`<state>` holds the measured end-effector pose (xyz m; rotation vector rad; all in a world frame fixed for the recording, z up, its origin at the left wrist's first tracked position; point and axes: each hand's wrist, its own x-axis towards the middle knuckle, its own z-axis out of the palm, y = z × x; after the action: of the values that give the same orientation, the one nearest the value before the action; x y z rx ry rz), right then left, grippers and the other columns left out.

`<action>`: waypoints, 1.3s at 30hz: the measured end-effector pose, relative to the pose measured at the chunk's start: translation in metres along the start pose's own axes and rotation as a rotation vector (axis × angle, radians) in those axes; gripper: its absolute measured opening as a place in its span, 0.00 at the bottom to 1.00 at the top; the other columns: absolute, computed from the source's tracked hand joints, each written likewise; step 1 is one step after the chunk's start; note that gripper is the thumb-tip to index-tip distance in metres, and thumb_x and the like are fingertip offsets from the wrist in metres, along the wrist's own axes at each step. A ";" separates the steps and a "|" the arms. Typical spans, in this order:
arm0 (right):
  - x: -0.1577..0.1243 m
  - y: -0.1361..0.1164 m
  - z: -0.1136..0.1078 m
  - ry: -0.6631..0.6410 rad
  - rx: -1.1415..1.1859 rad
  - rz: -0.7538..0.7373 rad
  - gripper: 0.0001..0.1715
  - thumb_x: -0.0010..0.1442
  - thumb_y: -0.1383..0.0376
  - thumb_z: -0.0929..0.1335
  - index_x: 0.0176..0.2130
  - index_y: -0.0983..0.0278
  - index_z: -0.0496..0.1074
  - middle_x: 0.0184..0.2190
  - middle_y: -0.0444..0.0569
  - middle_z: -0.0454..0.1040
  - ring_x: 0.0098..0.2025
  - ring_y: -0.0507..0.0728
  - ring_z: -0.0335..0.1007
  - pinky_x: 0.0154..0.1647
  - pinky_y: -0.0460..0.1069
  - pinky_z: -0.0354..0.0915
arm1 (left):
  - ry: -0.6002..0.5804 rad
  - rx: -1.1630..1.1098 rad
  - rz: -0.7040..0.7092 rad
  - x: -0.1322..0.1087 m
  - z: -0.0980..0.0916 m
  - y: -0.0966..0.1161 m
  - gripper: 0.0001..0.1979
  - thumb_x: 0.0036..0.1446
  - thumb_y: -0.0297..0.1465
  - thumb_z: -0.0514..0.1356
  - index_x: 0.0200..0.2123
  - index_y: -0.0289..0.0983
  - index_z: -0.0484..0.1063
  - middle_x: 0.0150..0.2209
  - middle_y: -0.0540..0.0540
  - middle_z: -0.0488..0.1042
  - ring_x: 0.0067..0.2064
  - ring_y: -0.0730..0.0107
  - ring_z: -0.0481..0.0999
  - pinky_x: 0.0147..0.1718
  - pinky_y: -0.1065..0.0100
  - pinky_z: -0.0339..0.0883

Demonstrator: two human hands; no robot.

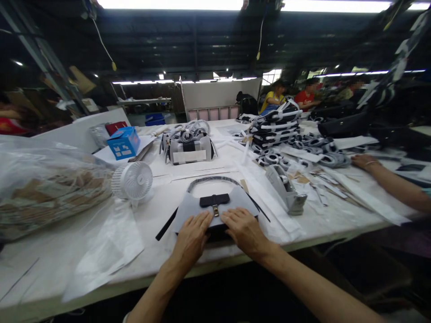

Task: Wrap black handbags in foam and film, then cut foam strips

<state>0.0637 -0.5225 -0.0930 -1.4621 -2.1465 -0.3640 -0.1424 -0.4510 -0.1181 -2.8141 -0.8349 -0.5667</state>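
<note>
A small grey handbag [232, 199] with a black clasp tab and a curved handle lies flat on the white table [161, 251] near its front edge. My left hand [192, 237] rests flat on the bag's lower left part, fingers stretched toward the metal clasp. My right hand [244, 231] lies flat on the lower right part, fingers pointing inward, almost meeting the left. Both hands press on the bag and hold nothing. A thin black strap [166, 230] sticks out from the bag's left side.
A white desk fan [133, 181] and a plastic sack of cardboard pieces [50, 186] stand at the left. A tape dispenser [287, 188] sits right of the bag. Behind are a blue box [124, 142], a wrapped bag [190, 150], stacked bags [278, 123], and another person's arm [390, 181].
</note>
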 end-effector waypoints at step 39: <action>-0.018 0.050 -0.010 -0.066 -0.195 -0.184 0.18 0.69 0.68 0.61 0.56 0.60 0.68 0.49 0.52 0.77 0.51 0.60 0.72 0.54 0.58 0.68 | 0.279 0.264 -0.001 -0.012 0.025 -0.002 0.45 0.52 0.13 0.45 0.70 0.48 0.40 0.60 0.47 0.70 0.59 0.59 0.71 0.65 0.50 0.48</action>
<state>0.1175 -0.5225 -0.0984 -1.3987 -2.3619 -0.6152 -0.1452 -0.4495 -0.1454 -2.4271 -0.7900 -0.7661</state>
